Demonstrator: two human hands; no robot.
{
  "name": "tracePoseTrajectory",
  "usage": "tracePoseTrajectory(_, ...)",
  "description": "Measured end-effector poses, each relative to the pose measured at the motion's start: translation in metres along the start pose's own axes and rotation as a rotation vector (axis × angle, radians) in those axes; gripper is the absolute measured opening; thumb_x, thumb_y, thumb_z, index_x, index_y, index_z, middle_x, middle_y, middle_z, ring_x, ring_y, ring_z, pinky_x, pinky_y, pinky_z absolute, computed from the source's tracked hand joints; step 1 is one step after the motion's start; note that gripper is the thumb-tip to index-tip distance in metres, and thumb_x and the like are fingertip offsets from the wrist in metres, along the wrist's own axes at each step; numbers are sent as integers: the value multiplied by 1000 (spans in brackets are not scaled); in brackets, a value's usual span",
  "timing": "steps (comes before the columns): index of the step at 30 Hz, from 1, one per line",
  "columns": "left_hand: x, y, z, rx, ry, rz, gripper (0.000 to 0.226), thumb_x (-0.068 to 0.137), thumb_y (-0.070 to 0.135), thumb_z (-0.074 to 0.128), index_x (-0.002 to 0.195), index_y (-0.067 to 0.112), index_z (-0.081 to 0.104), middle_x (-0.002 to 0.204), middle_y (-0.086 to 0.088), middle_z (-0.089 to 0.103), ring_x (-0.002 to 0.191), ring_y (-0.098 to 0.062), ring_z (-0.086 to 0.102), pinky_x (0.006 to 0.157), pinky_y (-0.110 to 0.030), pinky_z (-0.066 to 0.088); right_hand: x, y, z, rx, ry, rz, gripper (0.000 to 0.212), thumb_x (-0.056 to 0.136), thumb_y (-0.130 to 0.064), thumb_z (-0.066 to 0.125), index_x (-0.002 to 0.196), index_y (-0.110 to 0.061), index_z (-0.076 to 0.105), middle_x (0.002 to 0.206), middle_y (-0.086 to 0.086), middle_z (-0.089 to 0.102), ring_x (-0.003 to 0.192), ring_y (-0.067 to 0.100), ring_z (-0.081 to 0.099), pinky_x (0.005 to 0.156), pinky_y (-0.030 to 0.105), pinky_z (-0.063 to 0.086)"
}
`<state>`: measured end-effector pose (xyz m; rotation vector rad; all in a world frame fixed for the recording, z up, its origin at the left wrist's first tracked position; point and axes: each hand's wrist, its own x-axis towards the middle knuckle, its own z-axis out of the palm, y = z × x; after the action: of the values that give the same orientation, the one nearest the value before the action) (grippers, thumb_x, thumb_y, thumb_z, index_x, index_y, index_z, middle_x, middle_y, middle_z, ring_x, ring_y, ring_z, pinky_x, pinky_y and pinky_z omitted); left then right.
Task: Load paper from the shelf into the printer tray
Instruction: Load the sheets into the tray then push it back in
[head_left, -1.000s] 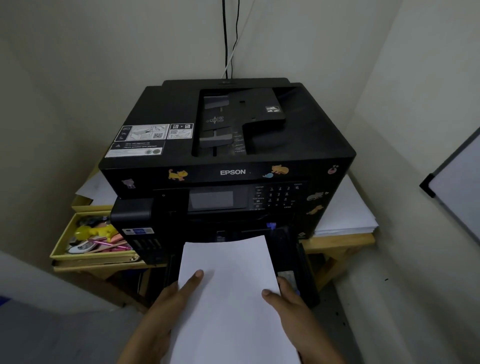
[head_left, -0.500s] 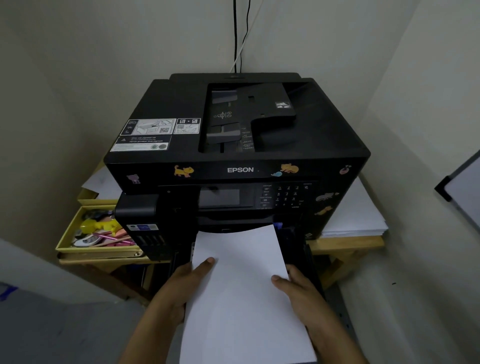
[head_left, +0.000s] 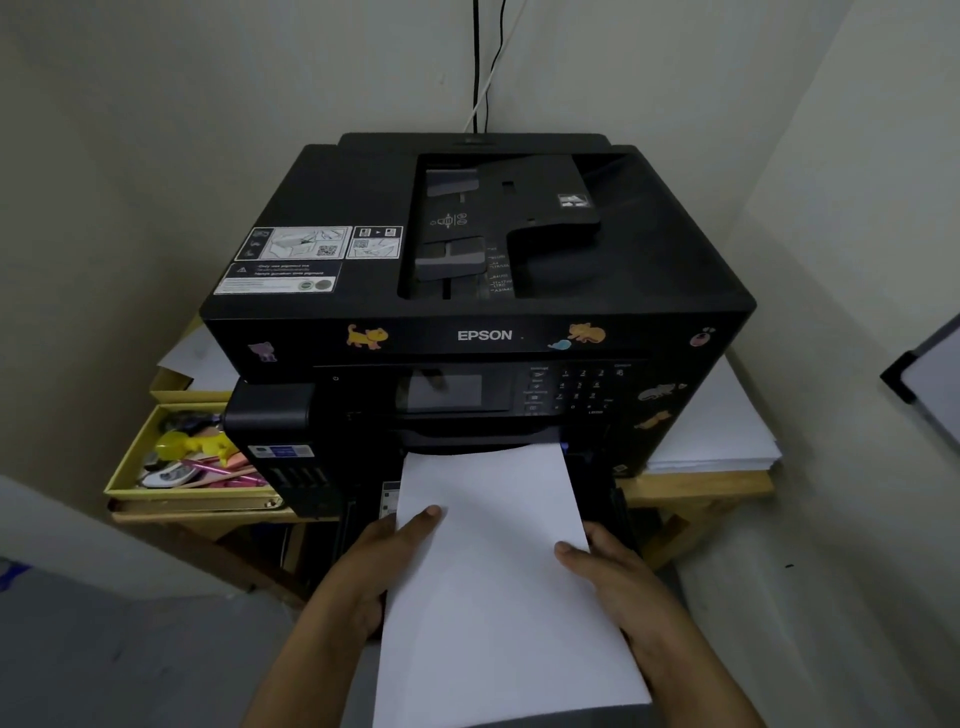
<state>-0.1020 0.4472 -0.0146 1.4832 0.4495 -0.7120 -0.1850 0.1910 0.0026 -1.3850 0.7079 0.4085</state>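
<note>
Fingers (head_left: 415, 519) of both hands clamped on paper (head_left: 498, 561), leading edge now inside printer (head_left: 467, 291)

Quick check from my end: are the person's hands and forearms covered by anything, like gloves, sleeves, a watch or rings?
No. Both the left hand and the right hand are bare, with no gloves. No rings show on the visible fingers, no watch or band at either wrist, and the forearms are uncovered down to the frame's bottom edge, so no sleeve is in view.
</note>
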Motion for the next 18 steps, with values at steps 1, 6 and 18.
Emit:
tracePoseTrajectory(1,2,0,0,1,1,9,47,86,47,78,122,17,72,109,-7,81,100,-29,78,100,-51,57,2,0,0,9,0,2,38,103,-24,67,140,-32,62,127,0,74,110,25,74,85,41,61)
tracePoseTrajectory(6,7,4,-1,3,14,9,57,81,51,82,123,14,70,110,-9,80,99,-31,78,96,-51,59,8,-4,-1,12,-5,-3,41,102,-24,68,142,-30,62,127,1,75,107,25,76,80,38,62)
tracePoseTrajectory(18,5,0,-2,-28,-44,106,36,93,45,71,127,33,66,113,0,80,103,-26,77,101,-51,57,9,9,1,37,-29,-15,36,102,-24,68,136,-34,64,123,-2,78,114,26,74,102,52,58)
